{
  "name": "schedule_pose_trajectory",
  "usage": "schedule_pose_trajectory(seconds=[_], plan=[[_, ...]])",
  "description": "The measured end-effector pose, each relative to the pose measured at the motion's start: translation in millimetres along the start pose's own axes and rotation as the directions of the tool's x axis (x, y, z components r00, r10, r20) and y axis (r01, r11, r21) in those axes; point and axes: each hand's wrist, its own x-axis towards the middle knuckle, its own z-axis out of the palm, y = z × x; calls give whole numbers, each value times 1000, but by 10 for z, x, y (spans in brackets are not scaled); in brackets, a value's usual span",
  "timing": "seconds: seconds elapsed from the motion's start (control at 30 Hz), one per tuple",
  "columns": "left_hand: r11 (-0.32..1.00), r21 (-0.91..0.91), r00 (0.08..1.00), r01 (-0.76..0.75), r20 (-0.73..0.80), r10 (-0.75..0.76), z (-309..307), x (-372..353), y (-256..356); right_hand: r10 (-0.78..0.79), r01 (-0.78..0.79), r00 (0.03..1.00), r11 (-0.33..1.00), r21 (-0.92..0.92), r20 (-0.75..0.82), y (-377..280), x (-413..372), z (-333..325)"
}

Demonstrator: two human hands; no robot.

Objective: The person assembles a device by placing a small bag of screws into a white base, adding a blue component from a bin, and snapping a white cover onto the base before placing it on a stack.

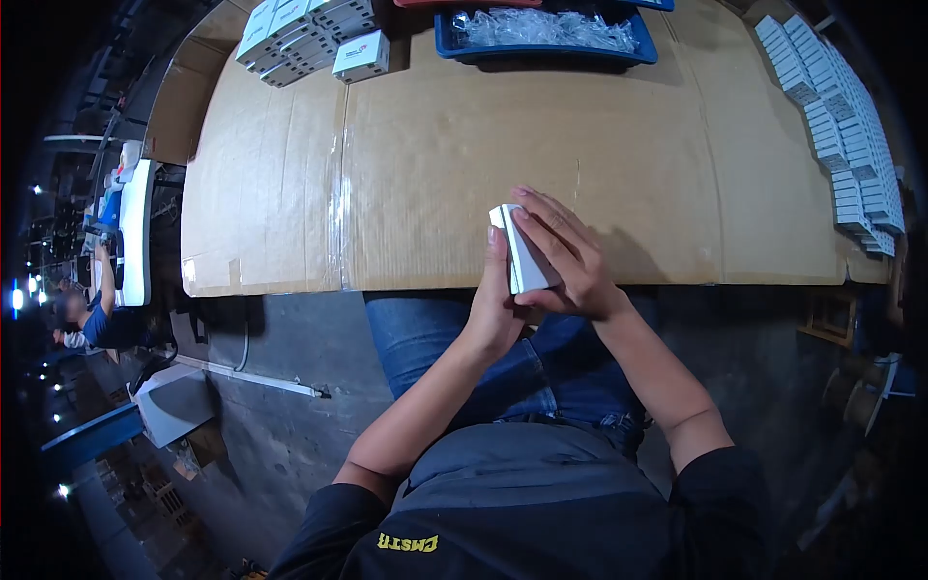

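Note:
A small white box (pixel 529 266) is held between my two hands, just above the front edge of the cardboard-covered table (pixel 464 174). It stands tilted, with a narrow side and part of a broad face showing. My left hand (pixel 495 300) grips it from the left, the thumb lying along its edge. On the other side my right hand (pixel 570 256) presses against it, fingers stretched over the upper part and the thumb near the bottom. The palms hide much of the box.
Stacked white boxes (pixel 304 34) stand at the back left, with one box (pixel 362 56) beside them. A blue tray (pixel 551 56) of clear plastic pieces is at the back. Many white boxes (pixel 841 130) line the right edge. Far left, another person (pixel 101 314) sits at a white table (pixel 137 232).

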Motion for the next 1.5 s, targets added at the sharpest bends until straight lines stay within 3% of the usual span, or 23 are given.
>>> schedule_pose_trajectory(seconds=[0.2,0.27,0.3,0.37,0.43,0.47,0.5,0.53,0.6,0.8,0.83,0.93,1.07,1.5], plan=[[999,-16,999,-30,-31,29,5,6,63,85,-86,996,982,170,14,78,-55,176],[999,18,998,-50,-28,50,-11,22,29,278,-256,960,921,295,-36,22,-98,220],[995,70,997,-66,-20,68,-67,34,-42,373,-332,927,873,358,-50,-6,-109,239],[826,453,936,-337,66,346,-185,140,-186,533,-421,846,656,626,10,-27,-115,277],[718,516,853,-467,48,520,-157,246,-212,648,-475,754,425,771,108,-136,-13,273],[654,546,799,-524,47,600,-148,271,-216,628,-508,773,525,683,92,-137,40,233],[822,353,878,-446,-4,478,-118,214,-80,608,-531,790,616,581,78,-114,85,199],[872,270,890,-409,-91,446,-121,213,-24,587,-546,807,695,468,70,-116,120,154],[947,-80,949,-310,-88,303,-237,248,74,553,-534,825,697,479,115,-133,135,43],[981,36,966,-192,-172,195,-188,266,61,417,-442,897,841,312,146,-14,-6,109],[981,29,962,-193,-192,194,-191,266,43,333,-340,940,922,187,68,17,-9,150],[974,57,948,-219,-224,226,-100,239,28,221,-221,975,975,0,18,34,-25,210],[974,64,950,-217,-214,226,22,191,78,204,-205,978,978,-31,-54,21,-60,286],[982,-26,960,-188,-214,179,-85,185,-49,208,-208,977,978,-2,-49,13,-128,309]])
